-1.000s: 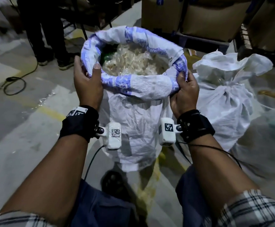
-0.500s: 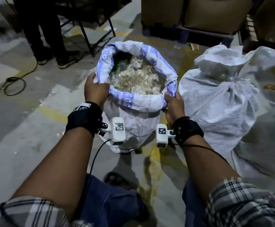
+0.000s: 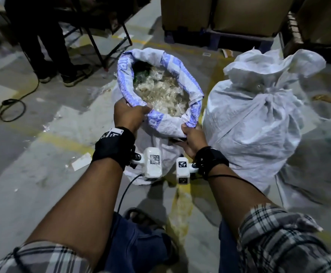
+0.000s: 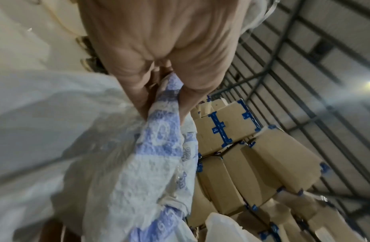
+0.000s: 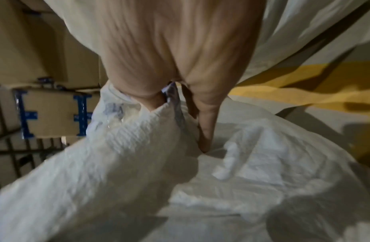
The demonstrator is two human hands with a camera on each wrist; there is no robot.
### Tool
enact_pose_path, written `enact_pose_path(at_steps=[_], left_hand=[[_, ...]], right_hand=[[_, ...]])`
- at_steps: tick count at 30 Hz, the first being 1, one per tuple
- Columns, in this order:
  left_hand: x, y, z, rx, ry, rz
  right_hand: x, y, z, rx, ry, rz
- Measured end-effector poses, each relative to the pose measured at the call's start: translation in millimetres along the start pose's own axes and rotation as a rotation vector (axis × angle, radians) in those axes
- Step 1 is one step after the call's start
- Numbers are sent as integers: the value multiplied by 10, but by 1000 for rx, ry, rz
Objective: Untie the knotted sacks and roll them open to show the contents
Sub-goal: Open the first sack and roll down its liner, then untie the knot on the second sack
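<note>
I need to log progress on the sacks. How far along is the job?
Done: the open sack is untied, its printed rim rolled down, and pale crinkled contents show inside. In hand: the left hand and the right hand both grip that rolled rim at its near edge. Left: the knotted sack beside it remains tied at the neck and untouched.

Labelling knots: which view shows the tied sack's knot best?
Head view: the tied sack stands whole beside the open sack, its cinched neck plainly visible. The right wrist view shows only blurred white fabric, with no knot. The left wrist view shows a white scrap at the bottom edge; I cannot tell what.
</note>
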State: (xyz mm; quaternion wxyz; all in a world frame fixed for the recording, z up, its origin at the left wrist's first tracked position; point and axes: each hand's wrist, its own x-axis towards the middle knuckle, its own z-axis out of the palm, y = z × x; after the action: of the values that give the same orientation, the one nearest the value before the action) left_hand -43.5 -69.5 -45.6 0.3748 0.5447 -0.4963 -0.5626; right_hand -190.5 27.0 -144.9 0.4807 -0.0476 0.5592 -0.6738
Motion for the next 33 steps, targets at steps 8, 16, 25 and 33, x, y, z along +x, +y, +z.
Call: enact_pose_path(at_steps=[8,16,25,33], left_hand=[[-11,29,-83,-248,-90,-122],[-203,341,220,146,233,-274],[-1084,536,1201,566,-3,198],[-1605,273,1882,487,-644,379]], right_hand=[[-22,82,109,-103,-7,-57],[-126,-256,-392,-678,126,-155],[-816,-1098,-1624,-1032,273,-394],[-996,-1385,-2539,-1117,575,-519]])
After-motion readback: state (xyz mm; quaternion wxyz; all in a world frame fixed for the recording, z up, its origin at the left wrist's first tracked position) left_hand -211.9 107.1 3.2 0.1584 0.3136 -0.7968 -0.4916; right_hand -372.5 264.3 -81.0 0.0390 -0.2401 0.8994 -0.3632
